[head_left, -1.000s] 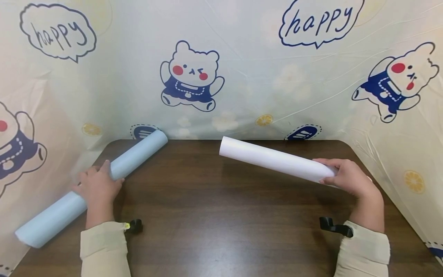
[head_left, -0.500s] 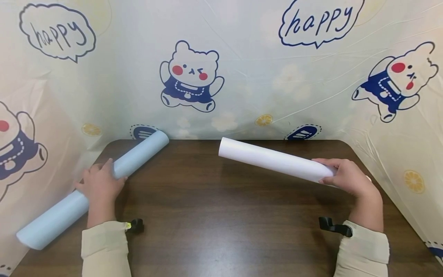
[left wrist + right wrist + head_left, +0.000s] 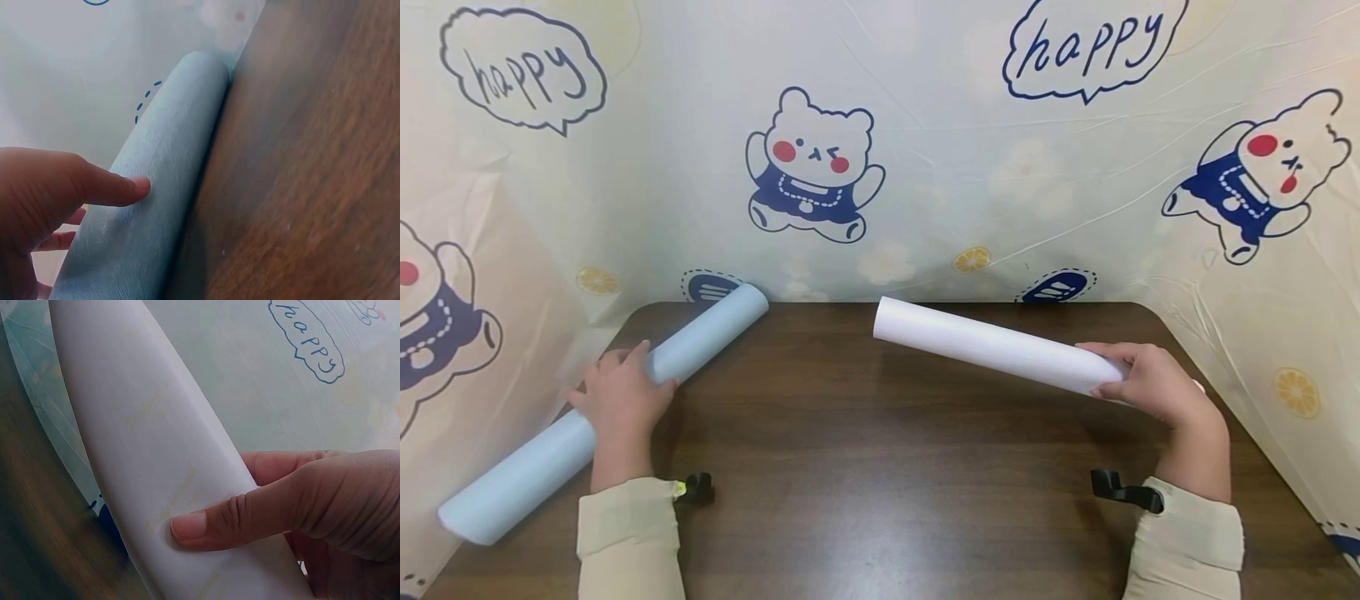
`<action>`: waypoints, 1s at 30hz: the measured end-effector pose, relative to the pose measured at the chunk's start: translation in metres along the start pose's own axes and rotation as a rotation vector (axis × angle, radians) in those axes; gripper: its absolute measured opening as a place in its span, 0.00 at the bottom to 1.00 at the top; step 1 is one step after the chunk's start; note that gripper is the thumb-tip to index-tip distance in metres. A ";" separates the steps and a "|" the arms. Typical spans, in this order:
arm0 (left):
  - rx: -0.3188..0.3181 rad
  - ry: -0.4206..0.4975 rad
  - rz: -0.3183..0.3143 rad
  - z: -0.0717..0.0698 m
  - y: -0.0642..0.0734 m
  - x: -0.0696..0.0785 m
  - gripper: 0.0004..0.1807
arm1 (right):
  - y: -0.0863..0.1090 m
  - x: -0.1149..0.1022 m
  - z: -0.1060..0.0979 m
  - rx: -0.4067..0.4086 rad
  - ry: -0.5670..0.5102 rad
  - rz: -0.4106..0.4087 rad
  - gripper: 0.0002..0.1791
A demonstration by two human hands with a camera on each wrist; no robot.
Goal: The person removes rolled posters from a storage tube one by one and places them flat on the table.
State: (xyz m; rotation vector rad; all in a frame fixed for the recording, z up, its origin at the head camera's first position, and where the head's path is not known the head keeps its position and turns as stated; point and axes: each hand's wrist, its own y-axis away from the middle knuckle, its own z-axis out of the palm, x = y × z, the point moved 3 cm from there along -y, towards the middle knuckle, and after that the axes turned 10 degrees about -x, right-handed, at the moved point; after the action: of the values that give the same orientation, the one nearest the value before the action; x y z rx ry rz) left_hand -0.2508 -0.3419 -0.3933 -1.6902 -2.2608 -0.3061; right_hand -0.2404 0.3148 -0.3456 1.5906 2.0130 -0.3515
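Note:
A light blue roll [image 3: 520,471] of sheet material lies slantwise along the left side of the table. My left hand [image 3: 623,398] grips it around the middle, with the thumb on the near side; in the left wrist view the roll's [image 3: 172,125] surface looks finely creased. On the right, my right hand [image 3: 1157,387] holds a white paper roll [image 3: 985,343] by its right end, thumb below and fingers over the far side. Its left end points toward the back middle and appears raised off the table. Faint yellowish print shows on the white roll [image 3: 137,394] in the right wrist view.
The dark brown wooden table [image 3: 865,467] spans the space between both arms. A pale curtain [image 3: 940,167] printed with bears and "happy" bubbles rises at the back and both sides. Black straps [image 3: 696,489] hang at the sleeve cuffs.
My left hand and the blue roll have shifted slightly to the right. The right hand and the white roll are almost still.

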 end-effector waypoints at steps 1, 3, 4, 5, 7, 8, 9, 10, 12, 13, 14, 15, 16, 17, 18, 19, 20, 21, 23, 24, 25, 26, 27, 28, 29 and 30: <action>0.000 0.001 0.001 0.000 0.000 0.000 0.45 | 0.000 0.000 0.000 0.000 -0.002 0.002 0.33; 0.002 0.000 0.006 0.000 -0.001 0.001 0.44 | 0.000 -0.001 0.000 -0.001 -0.001 0.005 0.33; 0.007 0.000 0.013 0.000 -0.001 0.002 0.44 | 0.000 -0.001 0.000 0.000 0.001 0.005 0.33; 0.014 0.001 0.022 -0.001 -0.001 0.004 0.43 | 0.000 -0.001 0.000 0.001 0.003 0.005 0.33; 0.030 0.002 0.043 -0.001 0.000 0.008 0.41 | 0.000 -0.002 0.000 0.003 0.006 0.004 0.33; 0.039 0.001 0.054 -0.002 0.000 0.011 0.41 | 0.000 -0.002 0.000 0.003 0.007 0.003 0.33; 0.053 -0.001 0.065 -0.002 0.001 0.015 0.39 | 0.000 -0.002 0.000 0.004 0.008 0.001 0.33; 0.067 -0.003 0.077 -0.003 0.001 0.019 0.38 | -0.001 -0.003 0.000 0.003 0.008 -0.002 0.33; 0.086 0.003 0.096 -0.004 0.002 0.028 0.36 | -0.001 -0.003 0.000 0.004 0.004 -0.005 0.33; 0.094 0.009 0.107 -0.005 0.003 0.032 0.36 | -0.001 -0.003 0.001 0.005 0.004 -0.008 0.33; 0.104 0.016 0.119 -0.005 0.004 0.036 0.35 | -0.001 -0.003 0.001 0.007 0.003 -0.012 0.33; 0.116 0.026 0.135 -0.005 0.004 0.041 0.34 | -0.001 -0.004 0.001 0.010 0.002 -0.018 0.33; 0.123 0.042 0.152 -0.004 0.005 0.045 0.34 | -0.002 -0.004 0.001 0.013 -0.001 -0.023 0.33; 0.124 0.061 0.171 -0.004 0.005 0.049 0.34 | -0.002 -0.004 0.001 0.017 -0.001 -0.030 0.33; 0.129 0.081 0.194 -0.003 0.006 0.052 0.33 | -0.002 -0.005 0.001 0.021 -0.002 -0.038 0.32; 0.129 0.103 0.218 -0.002 0.006 0.056 0.33 | -0.002 -0.005 0.001 0.024 -0.004 -0.046 0.32; 0.130 0.125 0.245 -0.001 0.007 0.059 0.32 | -0.003 -0.006 0.001 0.029 -0.006 -0.055 0.32; 0.131 0.148 0.274 0.000 0.007 0.062 0.32 | -0.003 -0.006 0.001 0.035 -0.009 -0.064 0.32; 0.128 0.198 0.333 0.002 0.009 0.069 0.31 | -0.004 -0.008 0.001 0.046 -0.017 -0.081 0.32; 0.133 0.225 0.364 0.003 0.009 0.073 0.30 | -0.005 -0.010 0.002 0.054 -0.020 -0.094 0.32; 0.136 0.251 0.392 0.005 0.010 0.076 0.30 | -0.006 -0.011 0.002 0.065 -0.022 -0.110 0.32; 0.140 0.277 0.420 0.006 0.010 0.080 0.30 | -0.006 -0.013 0.003 0.074 -0.026 -0.126 0.32; 0.139 0.307 0.441 0.008 0.011 0.085 0.30 | -0.007 -0.014 0.003 0.084 -0.030 -0.143 0.32; 0.138 0.343 0.460 0.011 0.012 0.089 0.30 | -0.008 -0.016 0.004 0.094 -0.035 -0.161 0.31; 0.132 0.375 0.477 0.013 0.012 0.093 0.30 | -0.009 -0.018 0.005 0.102 -0.039 -0.180 0.31; 0.125 0.407 0.492 0.015 0.013 0.098 0.30 | -0.010 -0.021 0.007 0.112 -0.044 -0.201 0.31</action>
State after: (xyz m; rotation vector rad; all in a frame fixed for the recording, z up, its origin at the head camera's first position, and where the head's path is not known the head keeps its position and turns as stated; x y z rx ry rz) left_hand -0.2655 -0.2451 -0.3721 -1.8474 -1.4943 -0.3455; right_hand -0.2449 0.2920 -0.3405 1.4335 2.1577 -0.5794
